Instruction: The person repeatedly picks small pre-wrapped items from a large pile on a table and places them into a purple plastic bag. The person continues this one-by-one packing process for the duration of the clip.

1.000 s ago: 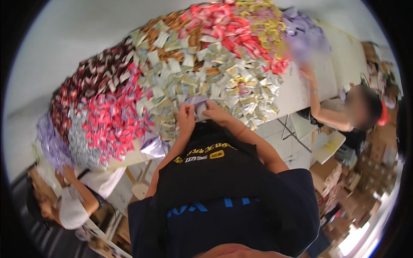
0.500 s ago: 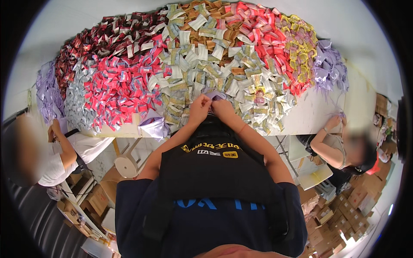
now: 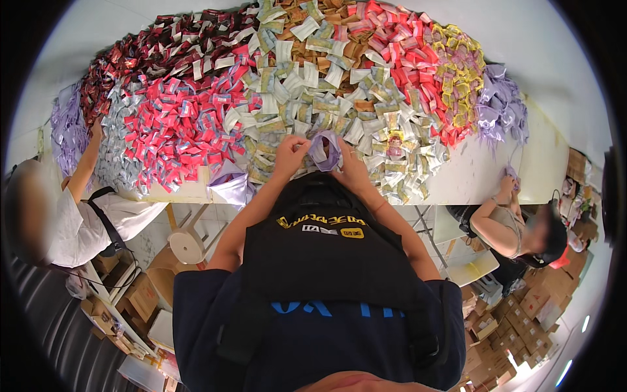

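A small light-purple pouch (image 3: 316, 155) stands with its round mouth open toward me at the table's front edge; something brownish shows inside, too small to name. My left hand (image 3: 292, 155) is at the pouch's left side, thumb and fingers pinched together at its rim. On the other side my right hand (image 3: 353, 166) grips the pouch's right edge, a ring on one finger. Around both hands lie many green-and-white sachets (image 3: 268, 140). Left of my left hand another purple pouch (image 3: 232, 185) lies at the table's edge.
Heaped along the white table (image 3: 470, 173) are pink packets (image 3: 186, 124), dark red packets (image 3: 163, 49), red packets (image 3: 411, 49), yellow packets (image 3: 460, 72) and purple pouches (image 3: 501, 101). Co-workers sit left (image 3: 55, 215) and right (image 3: 499, 222). A stool (image 3: 187, 245) and cardboard boxes (image 3: 516, 333) stand below.
My hands have moved apart from a pinch close together, and the purple pouch between them now gapes open. The left co-worker's arm has reached forward to the heaps.
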{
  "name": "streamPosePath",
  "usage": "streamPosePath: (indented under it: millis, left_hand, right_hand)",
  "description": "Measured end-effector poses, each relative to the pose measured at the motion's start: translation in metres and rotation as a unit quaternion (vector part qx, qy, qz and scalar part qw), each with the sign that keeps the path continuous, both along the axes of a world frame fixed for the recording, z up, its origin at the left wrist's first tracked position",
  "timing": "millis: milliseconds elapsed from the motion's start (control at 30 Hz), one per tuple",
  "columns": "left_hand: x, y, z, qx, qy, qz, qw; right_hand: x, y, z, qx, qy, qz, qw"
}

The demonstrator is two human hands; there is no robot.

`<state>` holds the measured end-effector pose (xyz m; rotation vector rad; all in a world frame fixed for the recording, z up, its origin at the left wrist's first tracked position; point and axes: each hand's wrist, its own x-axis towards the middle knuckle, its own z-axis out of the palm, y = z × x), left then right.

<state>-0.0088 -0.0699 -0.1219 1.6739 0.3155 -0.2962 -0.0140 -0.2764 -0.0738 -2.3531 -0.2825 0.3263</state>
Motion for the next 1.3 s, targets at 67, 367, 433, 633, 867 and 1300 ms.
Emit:
streamPosePath:
  millis: [67,367,433,633,867,1300]
  left_hand:
    - [0.01,0.003,0.024,0.096,-0.17,-0.072,0.978]
    - [0.014,0.012,0.014,0.289,-0.14,-0.272,0.907]
    - [0.015,0.021,0.017,0.243,-0.057,-0.314,0.916]
    - [0.003,0.023,0.034,-0.187,0.23,-0.094,0.951]
    - [0.005,-0.006,0.012,0.071,0.209,-0.101,0.97]
    - [-0.017,0.041,-0.036,-0.465,0.158,0.225,0.842]
  right_hand:
    - [-0.002,0.005,-0.031,-0.04,0.014,-0.029,0.999]
    - [0.011,-0.019,-0.019,0.094,0.211,-0.039,0.972]
    - [0.012,-0.031,-0.016,0.159,0.352,-0.054,0.921]
    - [0.002,-0.033,-0.009,0.391,0.446,-0.204,0.779]
    - [0.003,-0.02,-0.015,0.385,0.455,-0.34,0.727]
    - [-0.008,-0.039,-0.007,0.537,0.466,-0.35,0.61]
